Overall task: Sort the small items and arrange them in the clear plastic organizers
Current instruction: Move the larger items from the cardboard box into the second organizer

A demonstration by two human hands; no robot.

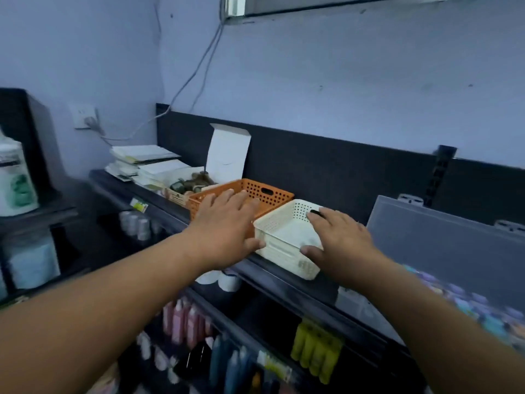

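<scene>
Two bare hands reach for a white perforated basket (287,240) near the front edge of a dark shelf (287,280)

The left hand (224,231), fingers spread, rests at its left corner, over an orange basket (250,194) touching it behind; the right hand (338,243), fingers spread, covers its right rim. The clear plastic organizer (443,245) stands open just right. An uneven pull could likely tip the basket off the edge
</scene>
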